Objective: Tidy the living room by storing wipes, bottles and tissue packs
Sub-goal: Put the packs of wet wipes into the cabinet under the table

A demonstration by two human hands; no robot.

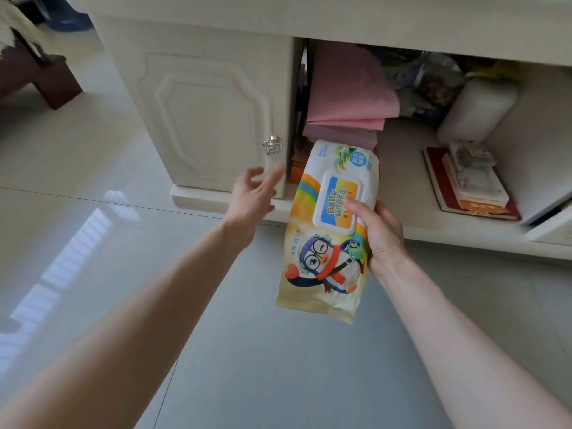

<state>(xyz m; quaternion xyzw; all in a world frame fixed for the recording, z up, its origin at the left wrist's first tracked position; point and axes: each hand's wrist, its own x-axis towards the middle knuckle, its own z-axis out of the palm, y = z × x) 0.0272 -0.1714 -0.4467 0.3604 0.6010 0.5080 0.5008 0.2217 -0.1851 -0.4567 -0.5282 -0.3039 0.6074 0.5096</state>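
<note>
1. Wipes first — in the head view your right hand (pixel 382 236) grips the baby wipes pack (pixel 328 258) by its right edge. The thumb is laid across the white flip lid (pixel 337 201) and the other fingers are wrapped behind the pack.
2. The pack hangs lengthwise in the air in front of the open compartment of the cream cabinet (pixel 402 193). Its top end overlaps the shelf's front edge, its lower end is over the tiled floor (pixel 247 351), and the penguin print faces you.
3. Your left hand (pixel 252 196) holds nothing — its fingers are spread and loosely straight. It is just beside the lower right corner of the closed cabinet door (pixel 210 113), below the silver knob (pixel 272 146). Whether the fingertips touch the door cannot be told.
4. Inside the compartment, folded pink cloths (pixel 349 88) are stacked at the left, directly behind the pack's top end.
5. Farther right, a white cylindrical container (pixel 476 109) lies tilted toward the back, with blurred bags behind it.
6. In front of that container a red book (pixel 439 193) lies flat on the shelf, with small boxes (pixel 473 178) stacked on top of it.
</note>
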